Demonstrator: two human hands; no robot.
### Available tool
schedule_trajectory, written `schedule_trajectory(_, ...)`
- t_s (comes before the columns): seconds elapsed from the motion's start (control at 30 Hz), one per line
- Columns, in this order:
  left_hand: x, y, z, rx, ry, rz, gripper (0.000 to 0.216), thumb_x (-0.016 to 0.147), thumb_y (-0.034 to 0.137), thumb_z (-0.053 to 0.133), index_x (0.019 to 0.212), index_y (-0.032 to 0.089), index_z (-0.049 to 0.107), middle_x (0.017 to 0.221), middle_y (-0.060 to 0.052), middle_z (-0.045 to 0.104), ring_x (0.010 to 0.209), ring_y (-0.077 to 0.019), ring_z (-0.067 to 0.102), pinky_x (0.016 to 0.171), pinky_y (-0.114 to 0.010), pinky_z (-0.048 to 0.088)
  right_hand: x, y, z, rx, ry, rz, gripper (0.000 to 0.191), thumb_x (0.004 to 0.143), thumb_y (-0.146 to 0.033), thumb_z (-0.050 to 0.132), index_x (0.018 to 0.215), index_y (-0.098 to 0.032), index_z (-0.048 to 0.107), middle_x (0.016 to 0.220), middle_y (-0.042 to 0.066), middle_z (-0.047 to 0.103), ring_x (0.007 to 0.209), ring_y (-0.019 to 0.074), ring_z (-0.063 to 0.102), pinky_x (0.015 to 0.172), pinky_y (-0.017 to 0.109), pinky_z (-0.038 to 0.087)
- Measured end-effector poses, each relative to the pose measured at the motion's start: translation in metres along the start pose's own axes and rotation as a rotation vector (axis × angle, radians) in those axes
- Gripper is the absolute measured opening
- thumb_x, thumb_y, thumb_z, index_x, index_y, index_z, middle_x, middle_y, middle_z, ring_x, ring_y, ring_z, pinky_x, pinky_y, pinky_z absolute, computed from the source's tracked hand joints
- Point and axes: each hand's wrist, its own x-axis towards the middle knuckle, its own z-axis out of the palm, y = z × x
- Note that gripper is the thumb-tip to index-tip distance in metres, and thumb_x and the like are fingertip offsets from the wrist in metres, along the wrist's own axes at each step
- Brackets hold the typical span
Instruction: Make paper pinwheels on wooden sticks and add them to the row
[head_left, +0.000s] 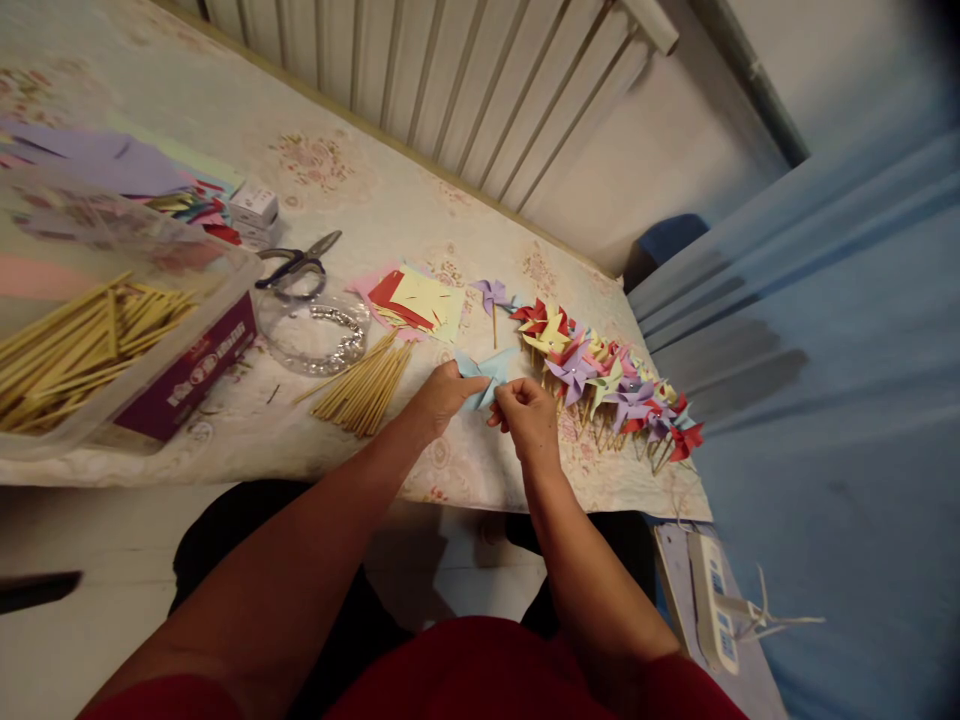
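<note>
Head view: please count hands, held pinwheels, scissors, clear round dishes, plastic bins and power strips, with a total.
Hands (left hand, right hand): 2
Held pinwheel: 1
Scissors: 1
Clear round dish: 1
Plastic bin: 1
Power strip: 1
Total: 7

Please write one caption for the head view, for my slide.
Left hand and right hand hold a blue paper pinwheel over a floral tablecloth, beside many colourful pinwheels.

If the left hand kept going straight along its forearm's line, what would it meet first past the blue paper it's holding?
Most likely the purple pinwheel, beyond the light-blue paper in the left hand; with depth unclear, the hand might pass above it.
</note>
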Motion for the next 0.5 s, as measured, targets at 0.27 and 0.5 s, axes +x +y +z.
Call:
schedule_trajectory(0.27, -0.0023, 0.0029, 0.0015, 0.056, 0.031, -0.023, 0.019, 0.057, 0.024, 0.070, 0.067, 0.013, 0.058, 0.059, 0.004, 0.056, 0.053, -0.0087, 0.047, 0.054, -0.022, 0.038, 0.0017, -0.0012, 0.0001, -0.045, 0.020, 0.016, 0.015, 0.070, -0.031, 0.062, 0.064, -0.020, 0.053, 0.051, -0.004, 0.059, 0.039, 0.0120, 0.055, 0.038, 0.021, 0.035)
schedule_trajectory(0.5, -0.0018, 0.0021, -0.0002, 0.091, 0.015, -0.014, 0.021, 0.058, 0.026, 0.069, 0.072, 0.012, 0.062, 0.062, 0.002, 0.059, 0.057, -0.0103, 0.050, 0.056, -0.023, 0.040, 0.0029, -0.0002, -0.0004, -0.054, -0.009, 0.003, 0.017, 0.071, -0.034, 0.063, 0.065, -0.020, 0.056, 0.052, -0.003, 0.059, 0.040, 0.0115, 0.054, 0.040, 0.022, 0.036)
